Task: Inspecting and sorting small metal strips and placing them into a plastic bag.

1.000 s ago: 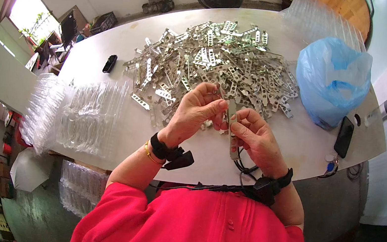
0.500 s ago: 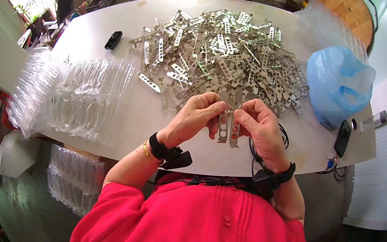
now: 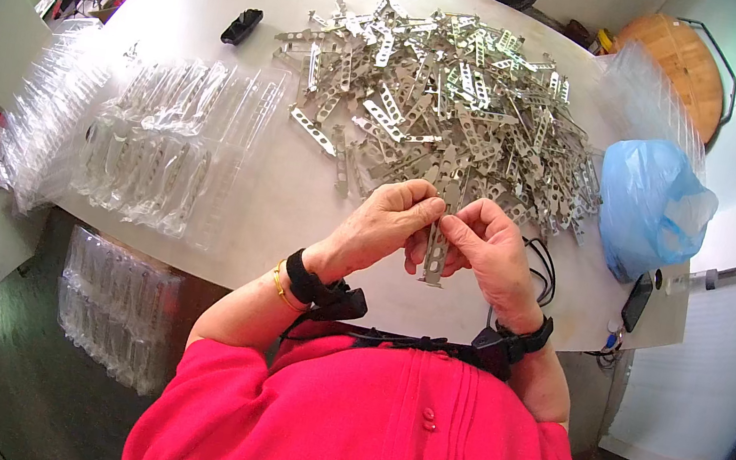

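In front of my chest, at the near side of the metal pile, my left hand (image 3: 388, 221) and my right hand (image 3: 496, 254) pinch flat perforated metal brackets (image 3: 434, 264) between thumbs and fingers. The brackets are upright and lie together, overlapping like one strip with a row of holes; their upper ends are partly covered by my fingertips. Just beyond my hands spreads a large heap of similar brackets (image 3: 475, 89). Dark straps with small boxes circle both wrists.
Left on the white table (image 3: 288, 256) lie a clear plastic tray (image 3: 240, 130) with bracket-filled pockets and stacked clear trays (image 3: 47, 115). A black object (image 3: 242, 27) sits behind them. Right are a blue plastic bag (image 3: 647, 210), a phone (image 3: 636, 301) and a black cable (image 3: 545, 271).
The two brackets held side by side, one in each hand, have come together into one overlapping strip. My hands moved closer to each other. The whole view has shifted slightly.
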